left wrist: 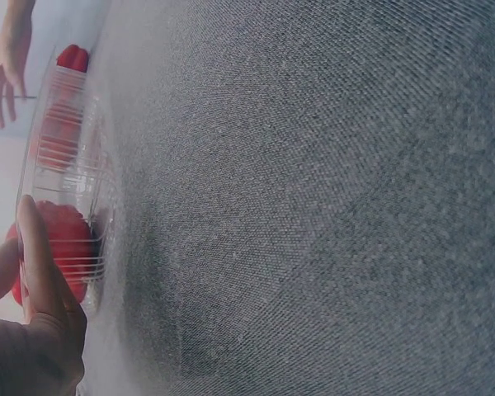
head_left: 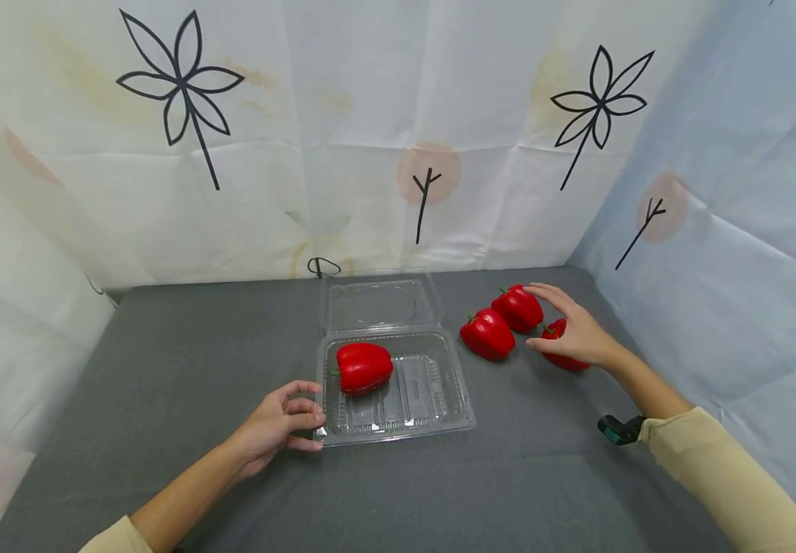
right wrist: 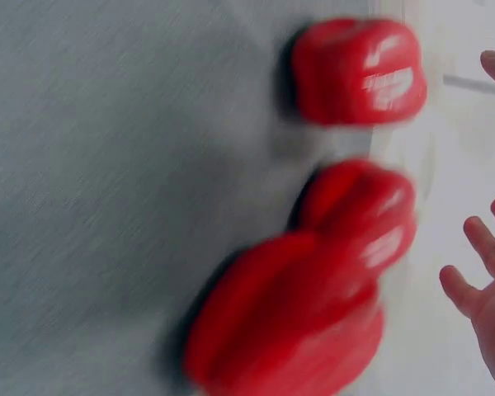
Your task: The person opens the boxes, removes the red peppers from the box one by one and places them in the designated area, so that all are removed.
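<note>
My left hand (head_left: 276, 422) holds the left edge of a clear plastic clamshell container (head_left: 432, 418), whose lid (head_left: 380, 303) lies folded back. Inside it, on the left side, rests a red bell pepper (head_left: 363, 369). In the left wrist view the fingers (left wrist: 37, 256) lie along the container's wall. To the right, my right hand (head_left: 574, 334) hovers with spread fingers over a red bell pepper (head_left: 560, 349), partly hiding it. Two more red bell peppers, a near one (head_left: 488, 334) and a far one (head_left: 517, 309), lie just left of that hand. The right wrist view shows blurred peppers (right wrist: 359, 74) apart from the fingers.
A grey cloth (head_left: 218, 346) covers the table. White printed fabric (head_left: 370, 115) hangs behind it and on both sides. The right wrist wears a dark strapped device (head_left: 621, 430).
</note>
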`<action>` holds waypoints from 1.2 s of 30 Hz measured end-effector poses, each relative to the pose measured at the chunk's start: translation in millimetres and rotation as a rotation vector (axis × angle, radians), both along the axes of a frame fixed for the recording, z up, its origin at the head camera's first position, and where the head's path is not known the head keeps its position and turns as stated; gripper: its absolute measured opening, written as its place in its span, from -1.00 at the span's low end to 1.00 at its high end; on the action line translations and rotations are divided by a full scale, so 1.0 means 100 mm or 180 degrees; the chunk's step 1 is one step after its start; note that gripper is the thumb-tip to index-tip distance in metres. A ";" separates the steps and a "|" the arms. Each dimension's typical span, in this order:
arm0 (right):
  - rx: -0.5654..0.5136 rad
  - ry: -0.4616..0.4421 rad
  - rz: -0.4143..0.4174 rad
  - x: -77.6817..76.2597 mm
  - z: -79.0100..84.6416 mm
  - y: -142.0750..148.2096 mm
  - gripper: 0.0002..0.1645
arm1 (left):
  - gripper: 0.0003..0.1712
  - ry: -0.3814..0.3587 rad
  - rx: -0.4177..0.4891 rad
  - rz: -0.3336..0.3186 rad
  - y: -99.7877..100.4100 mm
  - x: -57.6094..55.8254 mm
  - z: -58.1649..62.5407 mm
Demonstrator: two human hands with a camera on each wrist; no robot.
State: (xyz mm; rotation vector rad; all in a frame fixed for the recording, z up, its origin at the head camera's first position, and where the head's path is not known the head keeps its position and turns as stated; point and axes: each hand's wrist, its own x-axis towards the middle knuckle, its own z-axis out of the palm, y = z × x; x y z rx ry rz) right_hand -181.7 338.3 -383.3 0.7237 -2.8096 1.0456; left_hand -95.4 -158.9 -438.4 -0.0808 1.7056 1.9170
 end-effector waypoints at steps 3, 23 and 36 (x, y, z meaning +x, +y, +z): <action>0.0040 -0.0011 0.0191 -0.07 0.02 -0.17 -0.04 | -0.31 -0.0005 -0.0011 0.0004 0.00 0.00 0.00; 0.0072 -0.0383 0.1082 -0.20 -0.04 -1.15 0.10 | -0.30 -0.0030 -0.0047 0.0032 0.00 0.01 0.01; 0.0299 -0.0606 0.1637 -0.15 -0.09 -1.62 0.09 | -0.31 -0.0028 -0.0052 0.0039 0.00 0.00 0.01</action>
